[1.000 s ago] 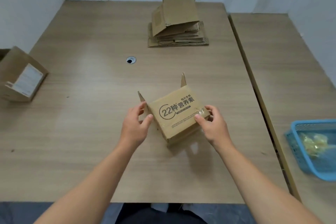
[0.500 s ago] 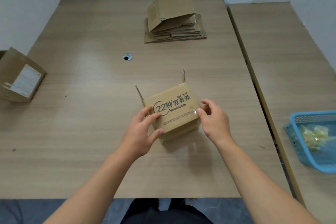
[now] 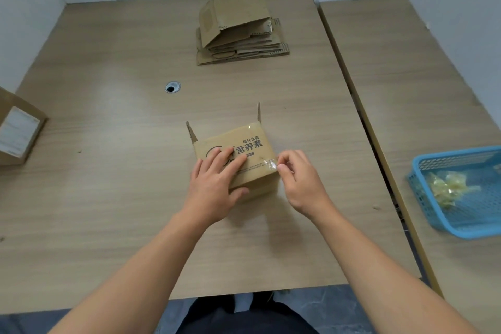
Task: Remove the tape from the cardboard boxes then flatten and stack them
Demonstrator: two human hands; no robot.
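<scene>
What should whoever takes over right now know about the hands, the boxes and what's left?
Left hand: flat on the printed box, pinning it to the table.
Right hand: pinching the lifted end of the clear tape at the box's right edge.
Done: flattened stack at the far side; peeled tape wads in the blue basket.
Left: peel this tape off, bin it, flatten and stack the box; then the labelled box at the left edge.

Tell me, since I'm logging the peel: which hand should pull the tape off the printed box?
Right hand: it pinches the tape end; left hand presses the box flat.
</scene>
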